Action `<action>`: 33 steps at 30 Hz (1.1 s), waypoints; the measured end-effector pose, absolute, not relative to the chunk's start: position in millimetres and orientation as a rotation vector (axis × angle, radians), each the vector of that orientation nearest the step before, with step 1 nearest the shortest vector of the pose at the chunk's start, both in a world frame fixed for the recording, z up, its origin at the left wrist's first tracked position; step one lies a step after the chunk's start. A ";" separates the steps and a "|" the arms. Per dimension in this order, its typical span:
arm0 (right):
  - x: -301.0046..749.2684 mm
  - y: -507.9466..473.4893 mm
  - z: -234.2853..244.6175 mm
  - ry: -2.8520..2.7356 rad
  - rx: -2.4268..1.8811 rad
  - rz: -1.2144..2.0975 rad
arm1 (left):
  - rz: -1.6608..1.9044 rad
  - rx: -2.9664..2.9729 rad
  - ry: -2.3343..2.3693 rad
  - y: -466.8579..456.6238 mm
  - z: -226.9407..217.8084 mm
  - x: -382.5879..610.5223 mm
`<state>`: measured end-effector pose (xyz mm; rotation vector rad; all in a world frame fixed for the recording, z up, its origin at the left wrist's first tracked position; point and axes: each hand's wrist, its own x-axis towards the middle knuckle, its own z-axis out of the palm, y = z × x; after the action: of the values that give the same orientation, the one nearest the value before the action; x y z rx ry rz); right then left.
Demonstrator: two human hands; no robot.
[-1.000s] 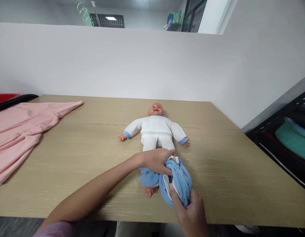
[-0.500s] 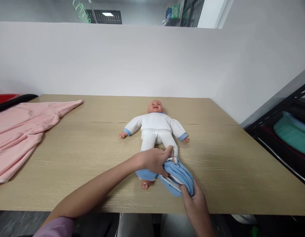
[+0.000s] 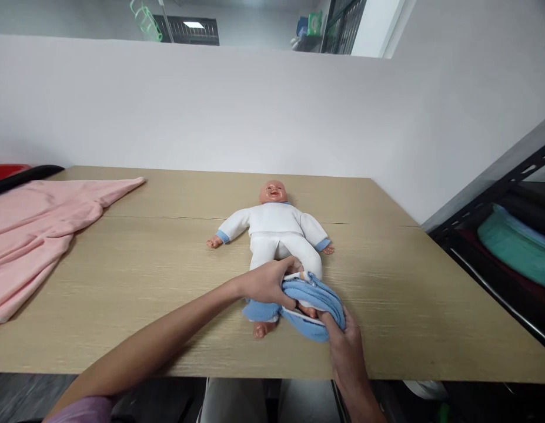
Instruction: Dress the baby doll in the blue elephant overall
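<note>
A baby doll (image 3: pixel 276 218) in a white top with blue cuffs lies on its back, head toward the wall. Blue-and-white baby trousers (image 3: pixel 311 294) are bunched around its lower legs. One bare foot sticks out of the leg opening on the left; the other foot shows inside the gathered cloth. My left hand (image 3: pixel 270 285) grips the bunched fabric by the doll's shin, thumb on top. My right hand (image 3: pixel 346 339) pinches the outer edge of the same cloth, holding it spread around the foot. Some of the fingers of both hands are hidden by fabric.
Pink cloth (image 3: pixel 38 235) is spread over the left side of the wooden table (image 3: pixel 144 282), near a red, black-rimmed container (image 3: pixel 16 173). A black metal rack (image 3: pixel 484 264) holding folded green fabric (image 3: pixel 514 244) stands at the right. A white wall (image 3: pixel 201 111) rises behind the table.
The gathered trouser leg has been opened wider and shifted slightly up and left, and the doll's foot now shows inside it. The doll's leg on that side bends more outward.
</note>
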<state>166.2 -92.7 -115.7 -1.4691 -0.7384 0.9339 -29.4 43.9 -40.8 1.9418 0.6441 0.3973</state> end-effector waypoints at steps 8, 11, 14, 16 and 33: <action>161.0 -83.7 -115.8 -0.957 -1.336 0.822 | 0.496 1.733 0.624 40.8 -46.0 -36.3; 172.4 -74.9 -116.5 -1.108 -1.317 0.833 | 0.519 1.807 0.598 39.9 -36.8 -42.5; 194.7 -57.6 -106.4 -1.334 -1.333 0.878 | 0.462 1.915 0.632 43.8 -29.2 -49.4; 212.2 -44.2 -93.1 -1.559 -1.316 0.952 | 0.424 2.030 0.644 47.5 -26.3 -52.4; 247.5 36.0 -68.0 -1.731 -1.085 1.224 | 0.545 2.018 0.761 47.8 -18.6 -121.6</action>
<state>247.5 36.0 -68.0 -1.0854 -1.7306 1.2241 -121.6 47.8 -18.6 2.0177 0.7610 0.5453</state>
